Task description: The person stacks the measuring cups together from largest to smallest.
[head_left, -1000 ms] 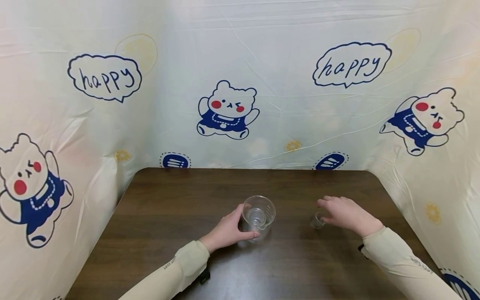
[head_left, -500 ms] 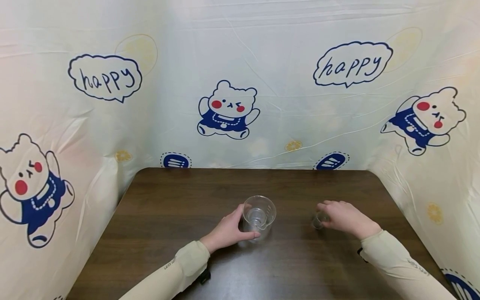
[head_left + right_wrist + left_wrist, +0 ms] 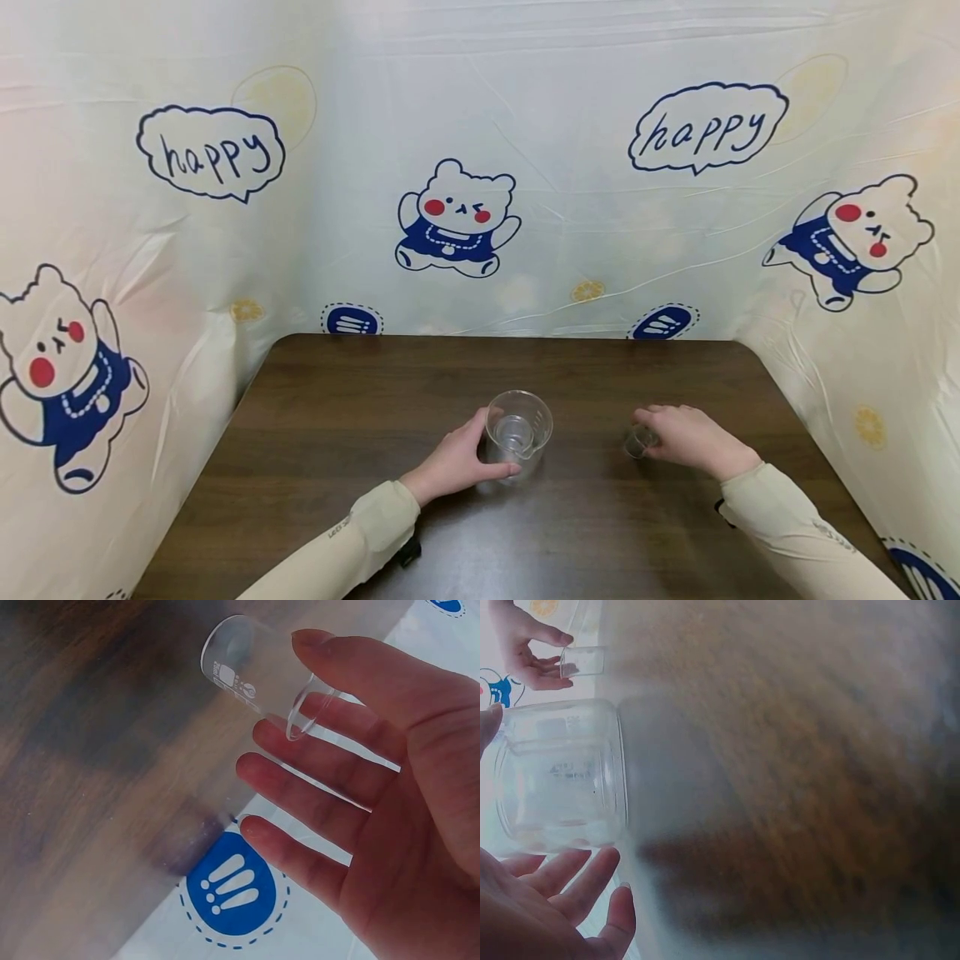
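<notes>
A large clear glass beaker [image 3: 534, 442] stands upright on the brown table, with a smaller clear vessel [image 3: 514, 433] visible inside it. My left hand [image 3: 453, 462] holds the large beaker from the left, thumb on the near side and fingers around the far side. To the right, a small glass beaker [image 3: 637, 442] with white printing stands on the table. My right hand [image 3: 693, 437] pinches this small beaker [image 3: 247, 675] near its rim between thumb and index finger, while the other fingers extend past it. The left wrist view also catches the right hand [image 3: 529, 645] at the small beaker.
The wood-grain table [image 3: 360, 392] has rounded far corners. A pale printed cloth [image 3: 570, 233] hangs around its back and sides. Bare tabletop lies between the two beakers.
My right hand has lowered slightly onto the small beaker, its fingers drawing in around the rim. The left hand and large beaker have stayed in place.
</notes>
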Demonstrator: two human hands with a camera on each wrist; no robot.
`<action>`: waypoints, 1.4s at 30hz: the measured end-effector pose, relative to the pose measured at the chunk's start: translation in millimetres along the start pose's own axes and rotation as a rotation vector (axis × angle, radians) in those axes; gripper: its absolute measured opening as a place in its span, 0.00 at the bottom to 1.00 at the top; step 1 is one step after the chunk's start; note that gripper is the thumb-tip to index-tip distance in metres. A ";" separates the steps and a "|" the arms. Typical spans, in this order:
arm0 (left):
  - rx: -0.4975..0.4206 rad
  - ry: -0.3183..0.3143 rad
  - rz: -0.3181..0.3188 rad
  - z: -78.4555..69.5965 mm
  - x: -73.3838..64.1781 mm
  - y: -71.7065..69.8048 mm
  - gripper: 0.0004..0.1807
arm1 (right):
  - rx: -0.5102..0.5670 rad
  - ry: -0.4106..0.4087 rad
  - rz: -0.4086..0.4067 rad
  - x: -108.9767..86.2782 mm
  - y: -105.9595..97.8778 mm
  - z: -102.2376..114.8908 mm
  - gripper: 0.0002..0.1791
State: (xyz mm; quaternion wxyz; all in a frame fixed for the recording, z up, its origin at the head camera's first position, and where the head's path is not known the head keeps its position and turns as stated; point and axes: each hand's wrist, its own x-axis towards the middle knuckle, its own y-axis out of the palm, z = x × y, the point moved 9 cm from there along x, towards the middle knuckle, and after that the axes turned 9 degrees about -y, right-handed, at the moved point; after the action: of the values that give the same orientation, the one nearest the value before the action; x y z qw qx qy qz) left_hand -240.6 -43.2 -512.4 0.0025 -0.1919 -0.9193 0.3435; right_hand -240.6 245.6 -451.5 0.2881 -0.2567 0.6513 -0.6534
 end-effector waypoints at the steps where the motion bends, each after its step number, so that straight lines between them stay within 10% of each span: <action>1: 0.001 0.001 -0.001 0.0 0.2 0.1 0.50 | 0.002 -0.003 0.000 -0.3 -0.4 0.6 0.21; 42: -0.007 0.010 0.022 -0.4 1.0 -1.8 0.49 | -0.011 0.018 0.039 0.9 -31.1 -0.5 0.17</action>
State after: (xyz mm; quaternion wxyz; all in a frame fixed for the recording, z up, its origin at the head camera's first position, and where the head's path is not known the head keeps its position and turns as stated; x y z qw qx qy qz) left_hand -242.0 -43.8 -511.1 0.0026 -0.2039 -0.9183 0.3392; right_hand -242.9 244.8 -420.5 0.2935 -0.2396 0.6622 -0.6464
